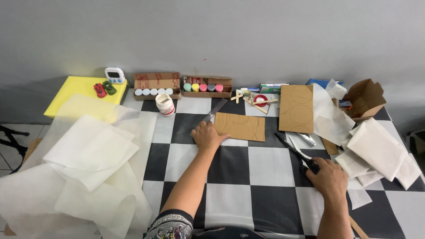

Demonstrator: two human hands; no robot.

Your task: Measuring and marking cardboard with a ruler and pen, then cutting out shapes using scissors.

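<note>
Cardboard piece pinned, scissors in grasp

Left hand flat, fingers spread, pressing left edge of brown cardboard rectangle at frame centre; metal ruler just above the knuckles. Right hand at lower right, fingers curled around handles of black scissors, blades pointing up-left toward the cardboard, well apart from it. Judged step: pick-up of cutting tool. Next move calls for bringing blades to the cardboard edge, along pencilled arc.

Checkered bench against a plain grey wall

The bench wears a black-and-white checkered cover and meets the bare grey wall beyond the fingers; pale tiled floor shows far off to their left, under soft, even light.
</note>
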